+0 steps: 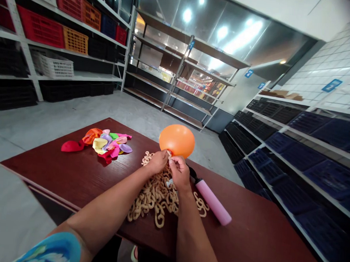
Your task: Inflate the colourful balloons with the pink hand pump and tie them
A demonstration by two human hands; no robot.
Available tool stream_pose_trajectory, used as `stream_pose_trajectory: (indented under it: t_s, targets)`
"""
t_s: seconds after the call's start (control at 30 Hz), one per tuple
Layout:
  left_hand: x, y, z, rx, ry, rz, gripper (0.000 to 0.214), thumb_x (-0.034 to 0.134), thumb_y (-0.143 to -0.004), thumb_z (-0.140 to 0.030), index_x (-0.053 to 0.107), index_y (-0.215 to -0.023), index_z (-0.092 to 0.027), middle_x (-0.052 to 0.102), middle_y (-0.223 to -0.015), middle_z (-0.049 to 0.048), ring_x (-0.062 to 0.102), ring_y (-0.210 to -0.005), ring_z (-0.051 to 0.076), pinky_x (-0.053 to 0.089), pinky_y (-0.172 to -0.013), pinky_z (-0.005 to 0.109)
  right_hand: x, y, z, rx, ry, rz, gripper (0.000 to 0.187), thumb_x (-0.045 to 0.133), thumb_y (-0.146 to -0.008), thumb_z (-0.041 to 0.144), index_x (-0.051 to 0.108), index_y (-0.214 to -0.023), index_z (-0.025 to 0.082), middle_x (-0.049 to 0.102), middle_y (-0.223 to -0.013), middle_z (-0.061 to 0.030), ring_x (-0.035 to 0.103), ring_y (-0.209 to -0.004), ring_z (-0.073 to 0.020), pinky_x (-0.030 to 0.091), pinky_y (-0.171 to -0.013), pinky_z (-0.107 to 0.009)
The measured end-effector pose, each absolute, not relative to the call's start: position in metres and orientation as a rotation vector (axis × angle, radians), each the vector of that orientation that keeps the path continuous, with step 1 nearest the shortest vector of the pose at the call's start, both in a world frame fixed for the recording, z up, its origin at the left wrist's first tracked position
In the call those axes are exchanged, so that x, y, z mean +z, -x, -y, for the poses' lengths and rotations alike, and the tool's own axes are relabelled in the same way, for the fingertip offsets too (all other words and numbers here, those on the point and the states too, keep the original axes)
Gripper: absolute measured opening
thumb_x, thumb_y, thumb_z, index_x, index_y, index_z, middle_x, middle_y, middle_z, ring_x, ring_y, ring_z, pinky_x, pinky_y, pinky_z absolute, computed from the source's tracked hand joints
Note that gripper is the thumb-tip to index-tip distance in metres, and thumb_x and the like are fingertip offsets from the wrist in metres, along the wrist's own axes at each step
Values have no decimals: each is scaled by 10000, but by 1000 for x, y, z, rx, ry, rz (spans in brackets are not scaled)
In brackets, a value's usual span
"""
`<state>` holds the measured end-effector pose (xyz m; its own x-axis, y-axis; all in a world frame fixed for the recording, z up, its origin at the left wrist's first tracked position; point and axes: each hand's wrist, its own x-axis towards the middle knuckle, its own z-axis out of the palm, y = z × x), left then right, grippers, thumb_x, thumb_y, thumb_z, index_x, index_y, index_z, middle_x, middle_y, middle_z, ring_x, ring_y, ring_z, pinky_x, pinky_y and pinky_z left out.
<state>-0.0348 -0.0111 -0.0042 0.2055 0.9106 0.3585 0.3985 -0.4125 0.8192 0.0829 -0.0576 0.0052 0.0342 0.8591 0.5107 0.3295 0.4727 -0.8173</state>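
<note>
An inflated orange balloon (177, 139) hovers just above the dark red table (73, 176). My left hand (157, 161) and my right hand (179, 171) are both pinched closed on the balloon's neck, fingertips meeting under it. Beneath my hands lies a heap of tan chain-like links (156, 194). A pink hand pump (212, 199) with a black nozzle lies on the table just right of my right wrist.
A pile of flat balloons in several colours (104, 143) lies at the table's far left. Metal shelves with red, orange, white and black crates (51, 34) line the left wall. Shelves of dark blue bins (308, 153) run along the right. Grey concrete floor lies beyond.
</note>
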Motion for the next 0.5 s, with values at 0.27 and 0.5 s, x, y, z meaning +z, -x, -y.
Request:
stream_pose_trajectory:
  t_s: [0.27, 0.5]
  targets:
    - [-1, 31, 15, 1168, -2006, -1158, 333, 250, -889, -326, 500, -735, -168, 566, -718, 36, 509, -663, 128, 372, -646, 232, 12, -86, 60, 376, 984, 1568, 128, 495, -806, 295, 584, -868, 226, 592, -945, -49, 528, -936, -177, 399, -882, -355]
    - [-1, 29, 18, 1137, -1968, -1231, 303, 287, -874, -288, 486, -679, -168, 530, -639, 18, 483, -606, 122, 355, -596, 225, 6, -87, 56, 429, 1021, 1501, 134, 545, -771, 305, 619, -834, 212, 611, -829, -23, 557, -788, -152, 439, -762, -297]
